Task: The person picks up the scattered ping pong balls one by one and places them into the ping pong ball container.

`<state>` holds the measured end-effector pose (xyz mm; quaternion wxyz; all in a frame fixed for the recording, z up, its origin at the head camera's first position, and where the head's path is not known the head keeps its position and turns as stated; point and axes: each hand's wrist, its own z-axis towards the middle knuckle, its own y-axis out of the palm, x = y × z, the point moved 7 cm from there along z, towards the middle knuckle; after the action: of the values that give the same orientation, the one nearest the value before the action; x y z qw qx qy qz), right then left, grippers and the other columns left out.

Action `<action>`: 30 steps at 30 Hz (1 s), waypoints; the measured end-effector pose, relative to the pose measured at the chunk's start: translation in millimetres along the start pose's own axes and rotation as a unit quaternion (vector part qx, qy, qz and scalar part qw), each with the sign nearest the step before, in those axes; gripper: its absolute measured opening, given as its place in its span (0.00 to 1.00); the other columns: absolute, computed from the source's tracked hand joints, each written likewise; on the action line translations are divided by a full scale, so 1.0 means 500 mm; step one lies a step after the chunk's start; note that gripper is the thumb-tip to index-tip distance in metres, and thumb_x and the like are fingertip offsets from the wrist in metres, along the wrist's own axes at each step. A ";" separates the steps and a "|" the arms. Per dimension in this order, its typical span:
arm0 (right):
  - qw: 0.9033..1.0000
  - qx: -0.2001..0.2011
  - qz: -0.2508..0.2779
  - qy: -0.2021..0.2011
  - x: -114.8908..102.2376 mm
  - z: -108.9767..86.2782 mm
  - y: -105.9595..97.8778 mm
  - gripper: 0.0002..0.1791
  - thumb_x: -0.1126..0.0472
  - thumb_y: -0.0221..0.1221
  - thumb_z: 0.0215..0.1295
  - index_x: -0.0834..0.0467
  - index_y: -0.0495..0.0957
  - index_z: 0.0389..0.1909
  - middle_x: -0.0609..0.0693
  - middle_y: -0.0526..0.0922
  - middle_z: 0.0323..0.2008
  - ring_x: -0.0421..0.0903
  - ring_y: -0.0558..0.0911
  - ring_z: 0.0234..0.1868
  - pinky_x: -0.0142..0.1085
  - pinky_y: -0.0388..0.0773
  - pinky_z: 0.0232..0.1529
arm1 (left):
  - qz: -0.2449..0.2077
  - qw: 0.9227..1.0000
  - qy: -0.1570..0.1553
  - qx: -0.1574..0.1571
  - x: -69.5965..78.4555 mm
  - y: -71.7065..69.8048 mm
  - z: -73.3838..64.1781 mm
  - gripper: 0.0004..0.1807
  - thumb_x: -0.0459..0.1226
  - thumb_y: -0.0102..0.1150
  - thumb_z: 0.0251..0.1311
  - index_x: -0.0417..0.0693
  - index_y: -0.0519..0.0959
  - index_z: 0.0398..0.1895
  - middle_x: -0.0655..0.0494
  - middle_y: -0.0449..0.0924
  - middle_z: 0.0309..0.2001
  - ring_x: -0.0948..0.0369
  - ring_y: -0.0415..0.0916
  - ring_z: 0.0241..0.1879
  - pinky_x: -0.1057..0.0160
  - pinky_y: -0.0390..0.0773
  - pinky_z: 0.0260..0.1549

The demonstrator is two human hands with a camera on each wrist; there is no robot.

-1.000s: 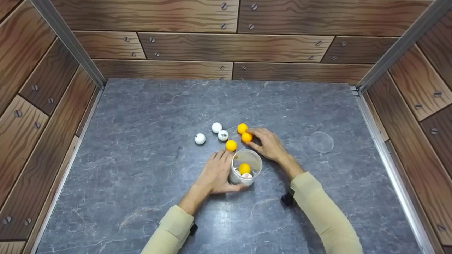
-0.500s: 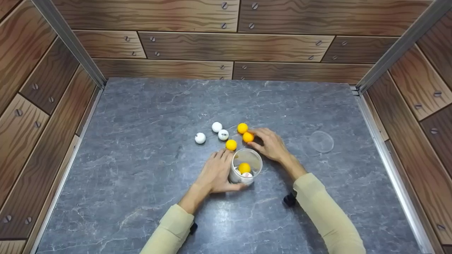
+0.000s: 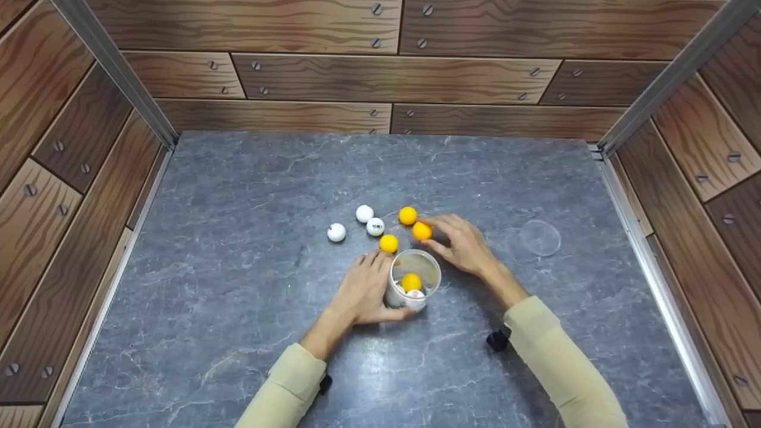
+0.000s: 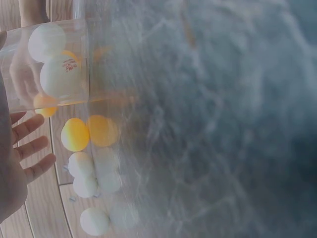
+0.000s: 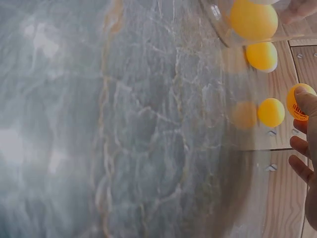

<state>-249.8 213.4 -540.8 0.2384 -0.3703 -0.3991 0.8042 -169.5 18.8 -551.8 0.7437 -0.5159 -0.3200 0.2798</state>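
In the head view my left hand (image 3: 365,291) holds the side of a clear plastic container (image 3: 440,276), thumb along its near side and fingers at its far left. Inside lie an orange ping-pong ball (image 3: 411,282) and white ones (image 4: 59,77). My right hand (image 3: 464,245) pinches another orange ping-pong ball (image 3: 421,231) between thumb and fingertips, just beyond the container. The right wrist view shows the thumb over this ball's (image 5: 298,106) printed side, the ball raised off the table.
Two loose orange balls (image 3: 389,243) (image 3: 408,215) lie beyond the container. Left of them are three white balls (image 3: 375,226). A clear round lid (image 3: 540,238) lies flat at the right. Wood-patterned walls (image 3: 392,80) bound the grey marbled table (image 3: 238,249).
My right hand has drawn the pinched orange ball slightly right, away from the orange ball beside it. The left hand and the container have stayed in place.
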 end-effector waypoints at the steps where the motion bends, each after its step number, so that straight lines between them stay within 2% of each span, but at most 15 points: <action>1: 1.000 0.002 -0.001 -0.004 -0.003 0.000 -0.004 0.26 0.53 0.72 0.66 0.56 0.83 0.63 0.55 0.89 0.55 0.55 0.86 0.54 0.51 0.84 0.58 | 0.000 1.000 0.001 0.001 0.000 0.000 0.000 0.57 0.77 0.62 0.47 0.45 0.70 0.68 0.50 0.78 0.61 0.51 0.77 0.61 0.51 0.80 0.60; 7: 0.999 0.022 -0.001 -0.033 -0.027 -0.003 -0.031 0.26 0.55 0.74 0.63 0.56 0.83 0.61 0.54 0.90 0.53 0.54 0.87 0.53 0.50 0.85 0.57 | -0.003 1.000 0.002 0.004 0.001 0.000 -0.001 0.56 0.77 0.62 0.47 0.45 0.70 0.68 0.50 0.77 0.61 0.51 0.77 0.61 0.51 0.80 0.61; 14: 0.998 0.035 -0.010 -0.052 -0.053 -0.008 -0.056 0.25 0.53 0.74 0.64 0.55 0.84 0.61 0.53 0.90 0.52 0.53 0.87 0.53 0.49 0.85 0.56 | -0.015 1.000 -0.005 0.011 0.000 -0.002 -0.002 0.56 0.76 0.65 0.45 0.47 0.70 0.68 0.52 0.78 0.59 0.52 0.77 0.58 0.53 0.80 0.54; 30: 0.993 0.038 -0.020 -0.107 -0.120 -0.012 -0.112 0.26 0.56 0.75 0.62 0.55 0.84 0.60 0.51 0.90 0.50 0.50 0.86 0.52 0.46 0.85 0.56 | -0.017 1.000 -0.001 0.004 0.000 0.001 -0.001 0.57 0.77 0.63 0.48 0.46 0.69 0.69 0.50 0.77 0.62 0.51 0.77 0.61 0.50 0.80 0.60</action>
<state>-203.2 207.2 -473.3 0.2245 -0.2645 -0.3986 0.8490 -169.4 18.6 -552.5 0.7501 -0.5069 -0.3284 0.2694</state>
